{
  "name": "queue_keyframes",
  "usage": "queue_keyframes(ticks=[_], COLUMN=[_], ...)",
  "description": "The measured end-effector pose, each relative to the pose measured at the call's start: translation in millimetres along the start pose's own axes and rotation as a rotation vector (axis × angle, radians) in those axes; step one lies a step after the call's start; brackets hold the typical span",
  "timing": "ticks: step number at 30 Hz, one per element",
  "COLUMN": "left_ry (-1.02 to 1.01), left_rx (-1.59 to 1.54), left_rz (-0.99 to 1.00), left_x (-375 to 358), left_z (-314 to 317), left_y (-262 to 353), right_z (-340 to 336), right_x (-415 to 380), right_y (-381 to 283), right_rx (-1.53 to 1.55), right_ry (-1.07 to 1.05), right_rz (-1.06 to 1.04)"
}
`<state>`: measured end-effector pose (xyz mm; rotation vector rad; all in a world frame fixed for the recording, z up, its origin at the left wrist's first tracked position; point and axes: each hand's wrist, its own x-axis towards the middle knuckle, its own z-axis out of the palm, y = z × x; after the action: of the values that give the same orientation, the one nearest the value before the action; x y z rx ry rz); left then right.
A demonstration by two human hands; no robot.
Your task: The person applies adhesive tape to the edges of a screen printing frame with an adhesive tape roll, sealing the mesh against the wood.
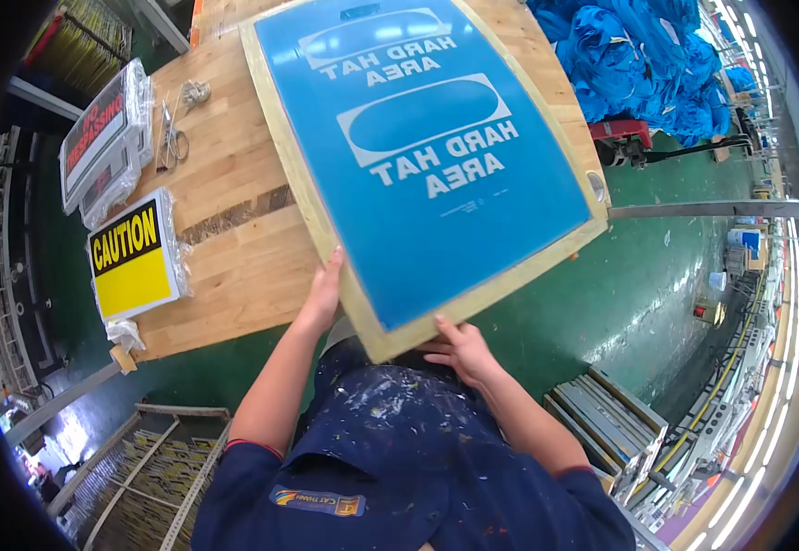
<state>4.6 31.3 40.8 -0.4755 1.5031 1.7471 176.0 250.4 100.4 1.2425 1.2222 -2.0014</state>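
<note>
A large screen printing frame [473, 230] with blue mesh and a yellowish border lies tilted over the wooden table [234, 266], its near corner reaching past the table edge toward my body. Mirrored "HARD HAT AREA" lettering shows twice on the mesh. My left hand [324, 292] grips the left border, thumb on top and fingers hidden beneath. At the near edge, my right hand [459, 351] holds the border with its thumb above and other fingers under it.
Left on the table are a yellow-black CAUTION sign stack [138, 262], wrapped NO TRESPASSING signs [96, 151], scissors [174, 142] and a string bundle [195, 93]. Blue plastic [611, 64] is heaped at the back right. Several frames [606, 422] stand on the floor at right, a wire rack [142, 477] at lower left.
</note>
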Motion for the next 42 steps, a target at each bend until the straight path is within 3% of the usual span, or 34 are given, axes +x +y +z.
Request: queue_keyframes(ticks=[2,3,6,9,12,15,18,19,22,24,25,28,29,30,31,33,36,37,40,42], left_ry=[0.035,0.080,0.273,0.130,0.186,0.353,0.355,0.289,0.110,0.008,-0.047,-0.136,-0.167,-0.185,-0.203,-0.215,-0.142,-0.114,-0.038,-0.003], left_rx=[0.147,0.383,1.052,1.014,1.265,1.556,1.494,1.437,1.204,1.000,0.892,0.951,0.973,1.025,1.065,1.161,1.015,0.994,0.892,0.819], left_rz=[0.111,0.233,-0.014,-0.354,-0.360,-0.191,0.017,0.130,0.423,0.576,0.529,0.091,0.124,0.204,0.154,0.062,0.185,0.159,0.247,0.307], left_x=[2,-10,-42,-68,-72,-60,-39,-30,0,27,26,0,-6,-9,-17,-33,-37,-39,-44,-50], left_z=[-38,-51,-86,-92,-81,-63,-18,-1,41,58,74,131,141,147,158,185,195,201,226,243], left_y=[-27,-28,-25,-8,3,3,23,31,30,4,-1,6,-4,-21,-23,-19,-47,-48,-41,-24], right_z=[15,22,45,56,51,45,28,27,2,-51,-80,-162,-191,-243,-264,-317,-359,-366,-361,-331], right_x=[21,34,69,101,116,114,112,110,69,81,82,58,63,93,85,108,140,148,159,129], right_y=[11,17,34,50,63,58,48,41,-38,-48,-66,-155,-175,-180,-202,-224,-247,-249,-266,-266], right_rx=[-0.051,-0.080,-0.140,-0.157,-0.166,-0.218,-0.613,-0.691,-0.935,-0.568,-0.426,-0.336,-0.313,-0.541,-0.672,-1.078,-1.341,-1.428,-1.409,-1.105], right_ry=[-0.137,-0.191,-0.328,-0.376,-0.457,-0.487,-0.659,-0.714,-0.566,-0.538,-0.383,0.050,0.255,0.470,0.638,0.904,0.898,0.866,0.565,0.254], right_rz=[0.094,0.140,0.259,0.349,0.370,0.340,0.165,-0.037,-0.041,-0.354,-0.480,-0.679,-0.715,-0.923,-0.838,-1.070,-1.136,-0.974,-0.780,-0.893])
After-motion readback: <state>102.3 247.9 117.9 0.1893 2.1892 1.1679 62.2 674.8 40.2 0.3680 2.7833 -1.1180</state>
